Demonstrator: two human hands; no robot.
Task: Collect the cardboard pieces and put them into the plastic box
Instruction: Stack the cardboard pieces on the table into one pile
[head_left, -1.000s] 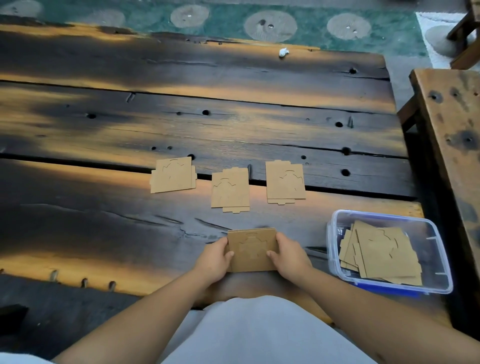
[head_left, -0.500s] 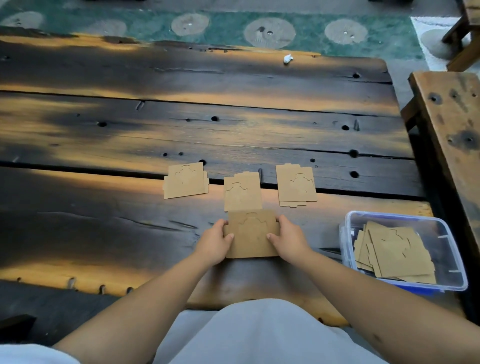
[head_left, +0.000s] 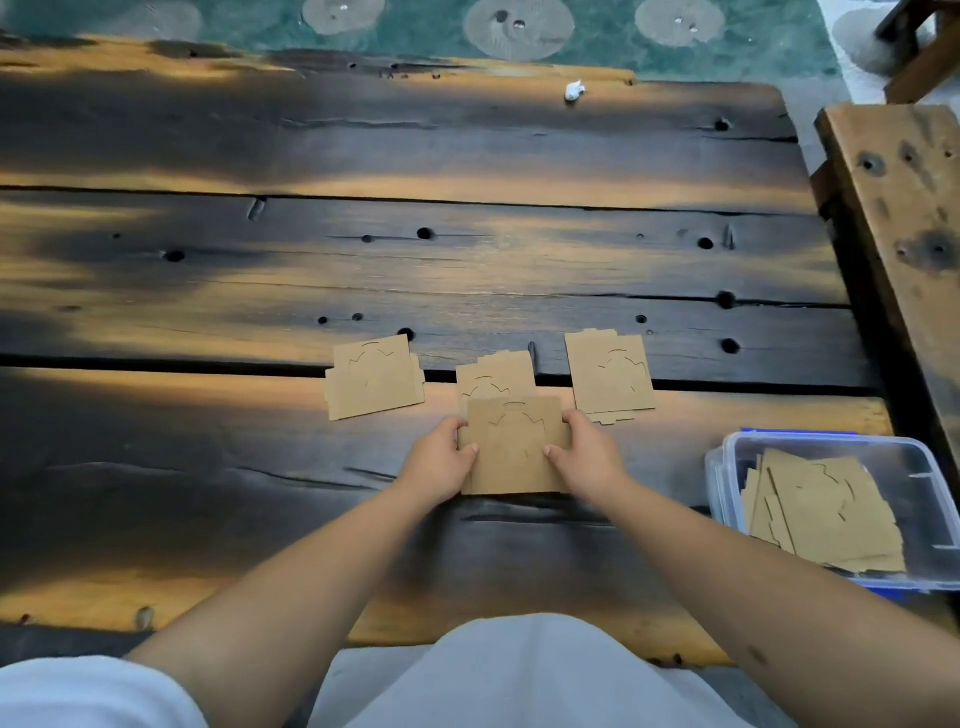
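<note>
Cardboard stack clamped between left hand and right hand, overlapping the middle pile on the plank table, flanked by left pile and right pile, plastic box part-filled at right.

The left hand and right hand grip a cardboard stack by its sides (overlapping a pile beyond the fingers); the plastic box sits right of the right hand.
</note>
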